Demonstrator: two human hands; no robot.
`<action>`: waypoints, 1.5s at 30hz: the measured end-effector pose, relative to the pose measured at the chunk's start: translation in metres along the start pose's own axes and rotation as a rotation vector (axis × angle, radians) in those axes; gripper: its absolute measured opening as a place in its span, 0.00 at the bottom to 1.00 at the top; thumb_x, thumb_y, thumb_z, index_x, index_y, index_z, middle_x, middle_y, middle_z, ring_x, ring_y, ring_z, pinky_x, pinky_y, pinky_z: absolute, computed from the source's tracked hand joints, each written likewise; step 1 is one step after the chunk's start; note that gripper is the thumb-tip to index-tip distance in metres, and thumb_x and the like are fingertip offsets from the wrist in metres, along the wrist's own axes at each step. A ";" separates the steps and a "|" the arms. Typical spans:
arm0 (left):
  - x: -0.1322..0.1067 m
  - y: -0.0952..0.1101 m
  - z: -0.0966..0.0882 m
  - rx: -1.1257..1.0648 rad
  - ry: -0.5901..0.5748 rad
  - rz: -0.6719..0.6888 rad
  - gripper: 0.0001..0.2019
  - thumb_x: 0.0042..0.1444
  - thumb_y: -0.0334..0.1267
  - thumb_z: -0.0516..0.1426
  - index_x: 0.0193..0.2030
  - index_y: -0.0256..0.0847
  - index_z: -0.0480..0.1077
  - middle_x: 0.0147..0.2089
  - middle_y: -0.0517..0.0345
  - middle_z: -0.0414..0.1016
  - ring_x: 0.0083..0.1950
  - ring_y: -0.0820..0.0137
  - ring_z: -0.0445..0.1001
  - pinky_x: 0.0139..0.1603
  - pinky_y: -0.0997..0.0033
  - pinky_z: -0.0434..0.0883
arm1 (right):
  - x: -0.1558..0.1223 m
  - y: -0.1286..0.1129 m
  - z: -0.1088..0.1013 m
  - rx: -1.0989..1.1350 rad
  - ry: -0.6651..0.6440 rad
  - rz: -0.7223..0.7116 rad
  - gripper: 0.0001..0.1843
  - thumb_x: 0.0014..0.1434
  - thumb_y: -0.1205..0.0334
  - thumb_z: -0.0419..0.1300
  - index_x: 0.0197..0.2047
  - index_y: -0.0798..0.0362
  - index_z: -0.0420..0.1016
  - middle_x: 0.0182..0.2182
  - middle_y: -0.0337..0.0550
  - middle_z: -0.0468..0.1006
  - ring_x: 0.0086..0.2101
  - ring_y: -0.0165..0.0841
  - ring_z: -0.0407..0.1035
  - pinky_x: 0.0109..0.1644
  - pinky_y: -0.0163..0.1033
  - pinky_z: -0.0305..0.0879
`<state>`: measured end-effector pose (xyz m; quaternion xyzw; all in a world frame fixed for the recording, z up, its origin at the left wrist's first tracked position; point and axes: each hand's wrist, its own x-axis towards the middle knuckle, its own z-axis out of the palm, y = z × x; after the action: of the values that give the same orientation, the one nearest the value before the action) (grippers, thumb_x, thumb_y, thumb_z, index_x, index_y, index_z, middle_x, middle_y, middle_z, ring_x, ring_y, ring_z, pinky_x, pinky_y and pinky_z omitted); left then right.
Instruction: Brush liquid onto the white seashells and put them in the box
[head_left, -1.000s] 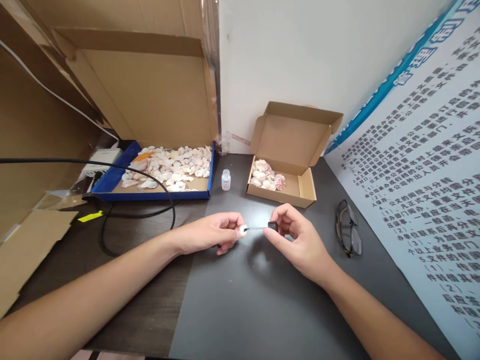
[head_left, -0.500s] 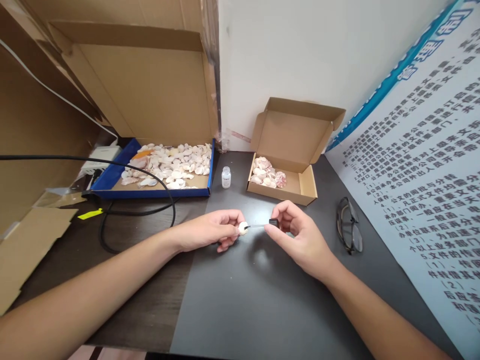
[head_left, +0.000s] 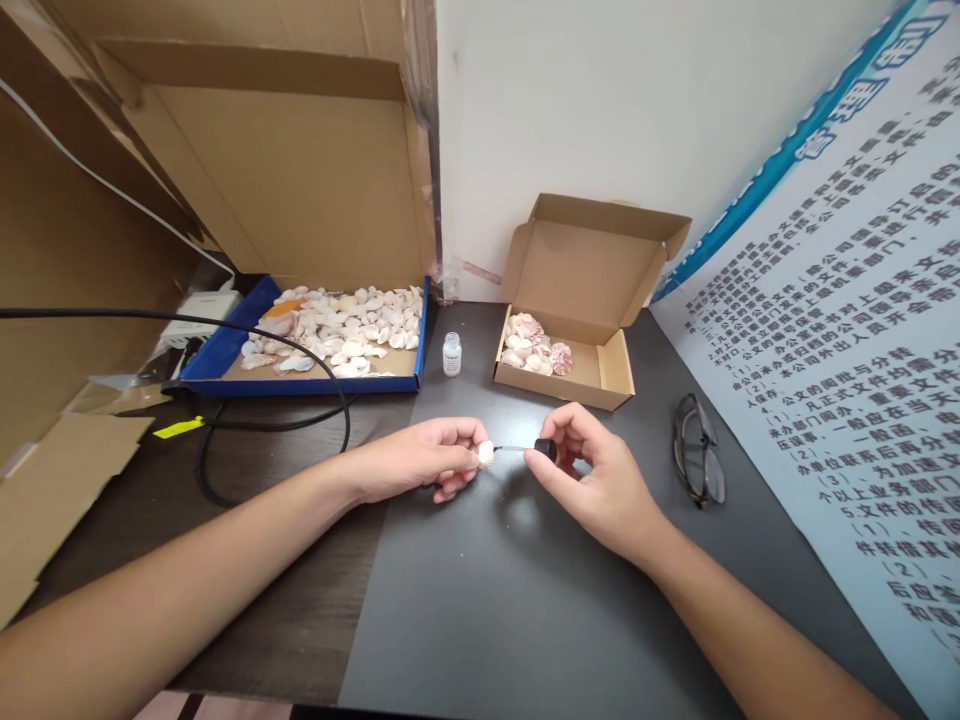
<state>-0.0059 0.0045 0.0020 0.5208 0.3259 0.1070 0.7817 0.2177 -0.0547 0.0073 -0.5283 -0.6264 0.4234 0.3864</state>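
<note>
Above the grey mat (head_left: 480,600), between our two hands, a small white shell (head_left: 486,456) faces the dark tip of a brush (head_left: 511,449). With our left hand (head_left: 421,462) we pinch the shell between thumb and forefinger, the gap no wider than the shell itself and the lower fingers loosely curled. Our right hand (head_left: 596,475) is partly closed, thumb and fingertips gripping the black cap (head_left: 546,450) from which the brush's thin stem reaches leftward. The tip lies right at the shell's right side; whether it touches, we cannot tell, nor can we see any wet film there. We judge the step in hand to be brush work on this one shell. Any further stroke calls for a steady left pinch, a light right wrist and perhaps a small turn of the shell to offer a fresh face. Should the brush need a dip, the bottle (head_left: 451,358) stands upright and uncapped beyond our hands, between the blue box (head_left: 315,386) heaped with pale shells (head_left: 360,325) and the small box (head_left: 555,387) holding a few more. Off to the right, well apart from the work, lie glasses (head_left: 697,452).
</note>
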 end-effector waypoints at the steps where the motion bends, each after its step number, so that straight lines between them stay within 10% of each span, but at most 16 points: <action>1: 0.000 0.000 0.000 -0.004 0.001 0.001 0.13 0.57 0.44 0.61 0.37 0.39 0.63 0.25 0.66 0.64 0.24 0.79 0.61 0.25 0.78 0.61 | 0.000 0.000 0.000 -0.016 0.009 -0.006 0.12 0.59 0.57 0.62 0.37 0.51 0.62 0.25 0.33 0.62 0.24 0.25 0.56 0.29 0.33 0.56; 45: -0.001 0.004 0.002 -0.064 0.034 -0.043 0.08 0.57 0.38 0.58 0.38 0.38 0.64 0.27 0.64 0.64 0.24 0.81 0.62 0.24 0.81 0.61 | -0.002 -0.002 0.002 -0.089 -0.010 -0.030 0.11 0.59 0.57 0.60 0.36 0.51 0.61 0.25 0.33 0.62 0.24 0.25 0.56 0.29 0.33 0.56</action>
<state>-0.0046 0.0042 0.0070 0.4864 0.3464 0.1095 0.7946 0.2155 -0.0569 0.0083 -0.5336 -0.6543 0.3919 0.3656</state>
